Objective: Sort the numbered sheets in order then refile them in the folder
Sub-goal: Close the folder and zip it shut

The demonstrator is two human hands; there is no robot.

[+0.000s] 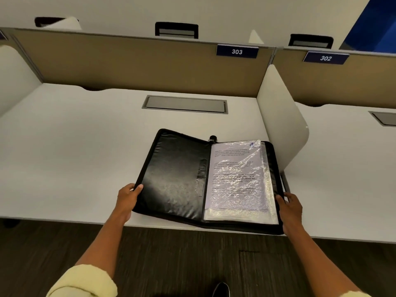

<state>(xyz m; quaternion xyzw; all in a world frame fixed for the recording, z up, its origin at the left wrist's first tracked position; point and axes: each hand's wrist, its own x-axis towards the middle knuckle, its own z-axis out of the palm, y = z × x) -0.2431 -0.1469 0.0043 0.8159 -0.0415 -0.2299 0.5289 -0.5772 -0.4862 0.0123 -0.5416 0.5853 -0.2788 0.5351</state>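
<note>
I see a white desk (pixel 75 146) filling the middle of the frame, with a grey hatch plate (pixel 185 104) set into it just above centre. A tan partition (pixel 128 61) runs across the upper part, carrying blue plates marked 303 (pixel 237 51) and 302 (pixel 325 58) at the upper right. A white rounded divider (pixel 280 116) stands at right of centre, between this desk and a neighbouring desk (pixel 347 168). Black chair backs (pixel 176 30) show above the partition against a pale wall. Dark carpet (pixel 182 258) fills the bottom.

The black folder (pixel 177 174) lies open near the desk's front edge, slightly right of centre. Its right half holds a printed sheet (pixel 235 174) in a crinkled clear sleeve, with a blue handwritten number at its top corner; I cannot read it surely.

My left hand (pixel 126 198) grips the folder's left edge, thumb on top, fingers curled under. My right hand (pixel 290 207) holds the right edge, thumb on the rim; its other fingers I cannot see clearly. Pale yellow sleeves (pixel 83 281) sit at the bottom corners.
</note>
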